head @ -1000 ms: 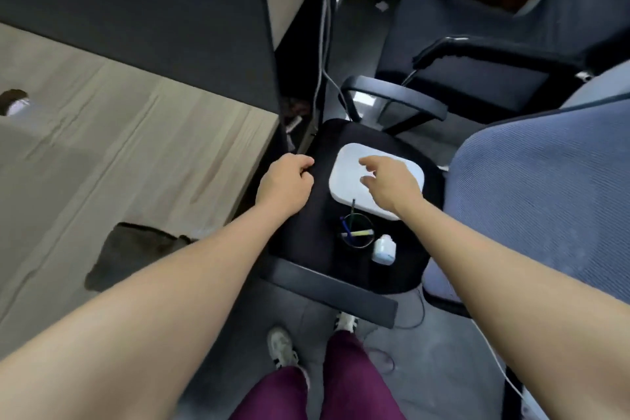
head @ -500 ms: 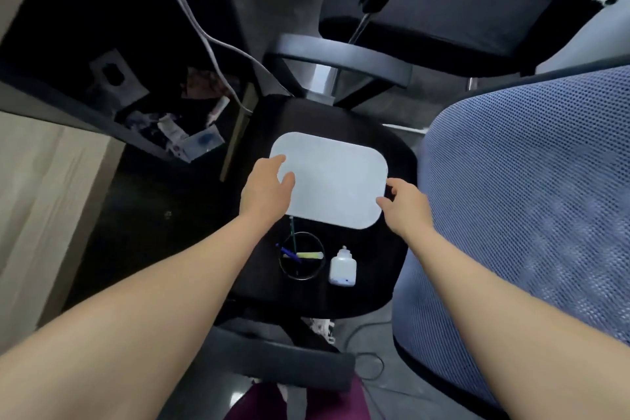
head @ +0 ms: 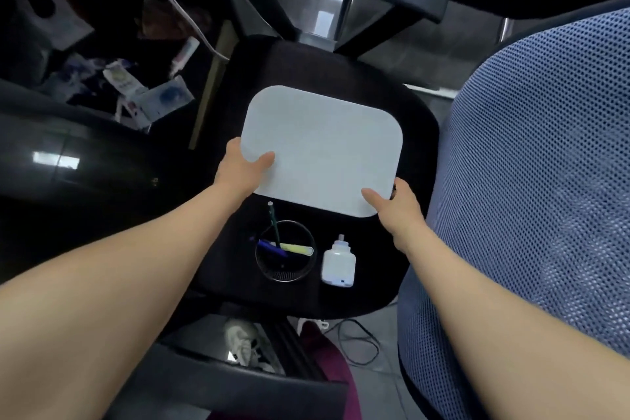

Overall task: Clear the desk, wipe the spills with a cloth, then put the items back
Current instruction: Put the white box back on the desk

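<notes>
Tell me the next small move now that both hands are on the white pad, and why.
Probably lift the pad straight up off the chair seat. The left hand grips its near-left edge and the right hand its near-right corner, thumbs on top, so the hold looks set. Keep it level and rising first: the pen cup and bottle stand just in front.

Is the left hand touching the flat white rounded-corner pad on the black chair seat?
Touching. The head view shows the left hand gripping the flat white pad at its near left corner, thumb lying on top and fingers going under the edge.
</notes>
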A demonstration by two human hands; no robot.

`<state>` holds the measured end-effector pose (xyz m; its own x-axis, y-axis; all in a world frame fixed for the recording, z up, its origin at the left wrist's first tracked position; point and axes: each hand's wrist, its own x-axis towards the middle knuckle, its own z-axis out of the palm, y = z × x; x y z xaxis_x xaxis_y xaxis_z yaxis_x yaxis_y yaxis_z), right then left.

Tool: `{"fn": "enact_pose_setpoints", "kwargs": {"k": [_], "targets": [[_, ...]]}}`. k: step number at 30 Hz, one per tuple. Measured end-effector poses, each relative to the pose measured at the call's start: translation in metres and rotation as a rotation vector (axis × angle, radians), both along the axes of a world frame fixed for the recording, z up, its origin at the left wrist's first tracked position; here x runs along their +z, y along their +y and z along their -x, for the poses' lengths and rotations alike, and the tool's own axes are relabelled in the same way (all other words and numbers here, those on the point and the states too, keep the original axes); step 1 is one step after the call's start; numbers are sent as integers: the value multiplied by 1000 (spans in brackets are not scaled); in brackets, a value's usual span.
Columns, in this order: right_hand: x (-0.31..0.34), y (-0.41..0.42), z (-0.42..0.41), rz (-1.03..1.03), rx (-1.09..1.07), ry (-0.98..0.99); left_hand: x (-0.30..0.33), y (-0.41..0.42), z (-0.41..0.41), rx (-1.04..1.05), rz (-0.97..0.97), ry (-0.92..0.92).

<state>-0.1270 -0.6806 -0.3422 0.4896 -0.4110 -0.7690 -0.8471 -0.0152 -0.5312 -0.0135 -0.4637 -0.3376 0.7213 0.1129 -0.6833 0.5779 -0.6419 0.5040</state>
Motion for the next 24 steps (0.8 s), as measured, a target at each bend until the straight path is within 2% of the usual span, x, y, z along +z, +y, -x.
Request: {"fn": "enact_pose_setpoints", "kwargs": {"k": [5, 10, 17, 24], "targets": [[-1, 2, -1, -29, -114, -52, 5, 2, 1, 30, 0, -36], [27, -5, 0, -41, -131, -79, 40, 0, 6, 37, 33, -64], [120, -4, -1, -9, -91, -203, 128, 9, 17, 55, 88, -150], [223, 31, 34, 11, -63, -306, 224, 52, 64, 17, 104, -247]]}}
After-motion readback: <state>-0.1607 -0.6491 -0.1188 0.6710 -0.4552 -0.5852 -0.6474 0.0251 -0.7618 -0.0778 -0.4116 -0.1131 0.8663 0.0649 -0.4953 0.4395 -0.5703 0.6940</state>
